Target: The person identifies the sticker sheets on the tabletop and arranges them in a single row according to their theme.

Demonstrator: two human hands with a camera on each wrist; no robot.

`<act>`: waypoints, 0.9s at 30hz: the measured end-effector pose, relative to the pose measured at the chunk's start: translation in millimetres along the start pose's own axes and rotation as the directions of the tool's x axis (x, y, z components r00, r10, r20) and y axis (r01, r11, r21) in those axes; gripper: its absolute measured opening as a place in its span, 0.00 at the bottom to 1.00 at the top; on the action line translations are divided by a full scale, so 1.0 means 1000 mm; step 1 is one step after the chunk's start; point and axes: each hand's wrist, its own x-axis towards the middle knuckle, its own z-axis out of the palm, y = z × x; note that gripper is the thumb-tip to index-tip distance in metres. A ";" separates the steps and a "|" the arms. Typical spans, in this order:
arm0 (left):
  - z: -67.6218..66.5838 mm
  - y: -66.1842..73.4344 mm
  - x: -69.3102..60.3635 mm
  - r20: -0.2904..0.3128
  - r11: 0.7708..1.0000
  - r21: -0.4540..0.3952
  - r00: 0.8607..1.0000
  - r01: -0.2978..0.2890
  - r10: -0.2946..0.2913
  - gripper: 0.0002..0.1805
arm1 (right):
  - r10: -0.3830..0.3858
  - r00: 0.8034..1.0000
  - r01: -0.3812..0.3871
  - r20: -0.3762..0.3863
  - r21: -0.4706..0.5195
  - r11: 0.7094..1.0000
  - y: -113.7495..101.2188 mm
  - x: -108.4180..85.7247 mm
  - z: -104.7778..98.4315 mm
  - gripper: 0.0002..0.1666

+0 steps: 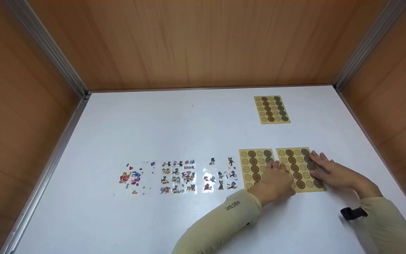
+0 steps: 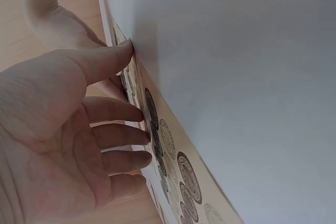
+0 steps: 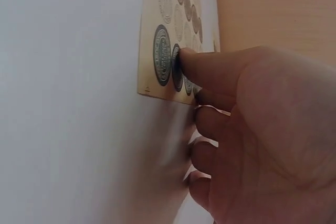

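Two yellowish sheets printed with rows of round coin-like stickers lie side by side, a left sheet (image 1: 254,168) and a right sheet (image 1: 297,175). My left hand (image 1: 273,181) rests over the seam between them. Its fingers, extended and slightly spread in the left wrist view, touch the paper, and the thumb lies by the near edge. At the right sheet's outer side is my right hand (image 1: 335,174). In the right wrist view its thumb (image 3: 202,66) presses on a dark round sticker, while the other fingers lie loosely bent beside the sheet's edge.
Another coin-sticker sheet (image 1: 272,110) lies farther back on the white table (image 1: 146,123). Left of the front sheets are several clear sheets with small colourful cartoon stickers (image 1: 188,176). Wooden panels (image 1: 203,46) enclose the table at the back and sides.
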 end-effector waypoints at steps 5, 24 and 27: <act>-0.008 -0.009 0.002 -0.047 0.999 -0.041 0.999 0.005 -0.007 0.29 | 0.009 0.999 -0.014 -0.046 -0.108 0.994 -0.011 0.014 -0.023 0.43; -0.043 -0.117 0.010 -0.201 0.435 -0.900 0.902 -0.017 -0.381 0.19 | 0.298 0.946 -0.257 -0.127 0.263 0.930 -0.029 0.140 -0.059 0.51; -0.038 -0.132 0.011 -0.079 0.281 -0.958 0.896 0.053 -0.437 0.20 | 0.341 0.934 -0.294 -0.106 0.313 0.903 -0.029 0.153 -0.051 0.49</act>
